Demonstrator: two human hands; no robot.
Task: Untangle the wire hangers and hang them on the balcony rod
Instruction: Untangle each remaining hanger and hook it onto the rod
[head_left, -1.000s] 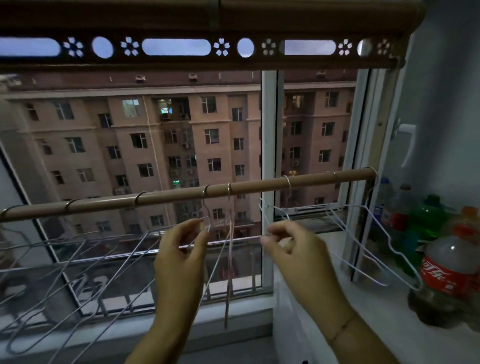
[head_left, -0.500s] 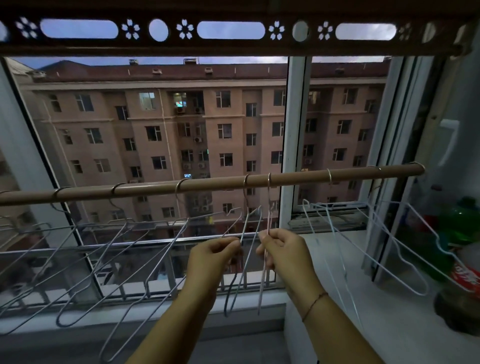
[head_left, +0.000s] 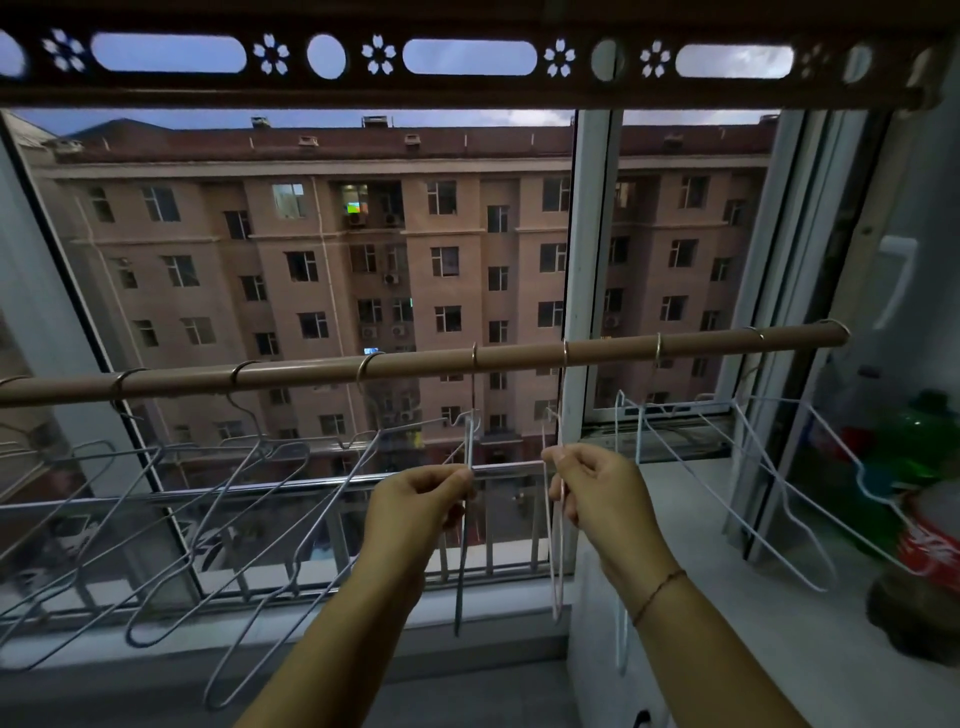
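Observation:
A brown balcony rod (head_left: 415, 364) runs across the window with several wire hangers hooked on it. My left hand (head_left: 415, 506) pinches a grey wire hanger (head_left: 464, 561) that hangs edge-on from the rod's middle. My right hand (head_left: 597, 493) pinches a white wire hanger (head_left: 557, 571) hooked just to the right of it. The two held hangers hang apart, side by side. More grey hangers (head_left: 218, 499) hang along the left, and white hangers (head_left: 769, 488) hang at the right end.
The window frame post (head_left: 589, 260) stands behind the rod. A grey ledge (head_left: 727, 613) at the right carries a cola bottle (head_left: 930, 551) and a green bottle (head_left: 919, 441). A metal railing (head_left: 260, 488) runs outside below the rod. A dark cut-out valance (head_left: 467, 57) spans the top.
The view has shifted left and the rod's right end shows. My hands came together, then parted, and the two middle hangers now hang further apart on the rod.

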